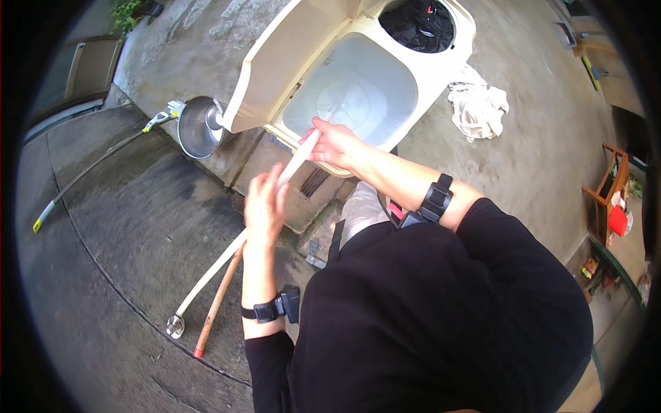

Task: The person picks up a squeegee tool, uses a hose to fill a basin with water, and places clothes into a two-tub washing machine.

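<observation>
My right hand [335,146] is closed around the upper end of a long white hose [297,162] at the near rim of a cream washing machine [251,65]. My left hand [264,205] closes loosely about the same hose lower down, its fingers partly hiding it. In front of my right hand lies the machine's wash tub [406,82], with cloudy bluish water [372,76] in it. From behind my left hand, a white length runs down to a metal fitting [175,326] low on the left. Whether it is one piece with the held part is hidden.
Dark clothes [418,26] fill the machine's round second opening. White cloth [478,107] lies on the concrete to the right. A metal basin [200,127] stands left of the machine, beside a long-handled tool [96,165]. A wooden stick [219,301] lies near my left forearm.
</observation>
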Motion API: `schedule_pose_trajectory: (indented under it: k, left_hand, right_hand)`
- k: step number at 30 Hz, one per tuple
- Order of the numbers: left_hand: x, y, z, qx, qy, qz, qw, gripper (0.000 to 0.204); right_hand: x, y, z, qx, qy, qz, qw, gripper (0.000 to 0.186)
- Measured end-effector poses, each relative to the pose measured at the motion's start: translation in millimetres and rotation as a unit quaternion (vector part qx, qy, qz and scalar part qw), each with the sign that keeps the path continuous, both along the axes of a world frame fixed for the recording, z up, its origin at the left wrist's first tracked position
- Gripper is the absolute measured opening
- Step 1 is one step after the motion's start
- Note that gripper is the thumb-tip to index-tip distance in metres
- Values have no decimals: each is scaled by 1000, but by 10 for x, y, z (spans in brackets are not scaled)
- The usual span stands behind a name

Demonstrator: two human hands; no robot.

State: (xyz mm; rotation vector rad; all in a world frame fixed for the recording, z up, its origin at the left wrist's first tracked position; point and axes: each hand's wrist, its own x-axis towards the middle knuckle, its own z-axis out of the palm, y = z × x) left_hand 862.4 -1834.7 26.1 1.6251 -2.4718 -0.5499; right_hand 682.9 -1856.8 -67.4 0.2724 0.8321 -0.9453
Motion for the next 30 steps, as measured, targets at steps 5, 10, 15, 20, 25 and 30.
schedule_pose_trajectory:
  k: [5,10,15,20,25,30]
  left_hand:
    - [1209,-99,520,-372,-139,111,911,23]
    - [3263,680,1032,-462,-492,386,629,38]
    - [4291,1300,949,-203,-245,533,784,41]
    - [3970,1064,922,-218,-248,560,760,48]
    - [3517,955,1123,-188,-20,675,713,53]
    - [3655,1417,950,-227,103,520,817,25]
  right_hand:
    - [-155,21,73,-91,126,-9,988,31]
    - [-99,-112,349,-159,211,-31,964,35]
    - [-91,-114,238,-86,189,25,978,37]
    - [-211,65,115,-76,234,75,966,37]
    - [-226,177,-35,-18,238,109,965,37]
    - [-287,276,-79,-14,255,109,961,39]
